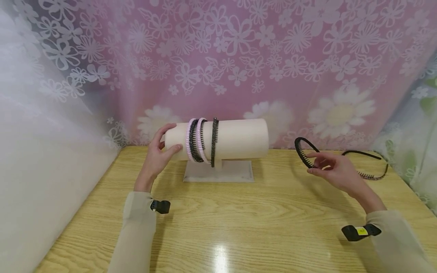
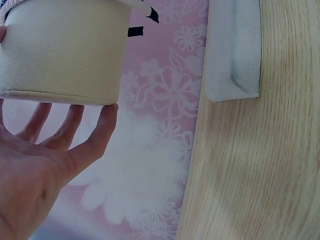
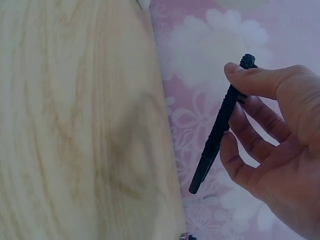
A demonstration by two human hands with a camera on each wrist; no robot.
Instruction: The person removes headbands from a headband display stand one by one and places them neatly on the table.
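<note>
A cream padded roll (image 1: 242, 138) on a stand with a pale flat base (image 1: 218, 174) carries several headbands. Two are pink (image 1: 189, 140) and two are black (image 1: 214, 142), all with comb teeth. My left hand (image 1: 157, 151) grips the roll's left end, thumb in front and fingers over the top. In the left wrist view, fingertips (image 2: 109, 112) of that hand touch the end rim. Right of the stand, my right hand (image 1: 336, 170) pinches a black toothed headband (image 1: 300, 151), raised over the table. The right wrist view shows this headband (image 3: 222, 117) edge-on between thumb and fingers.
Another dark headband with teeth (image 1: 372, 177) lies on the wooden table (image 1: 259, 223) behind my right hand. A pink floral curtain (image 1: 218, 76) hangs along the table's back edge, with pale cloth (image 1: 44, 151) at the left side.
</note>
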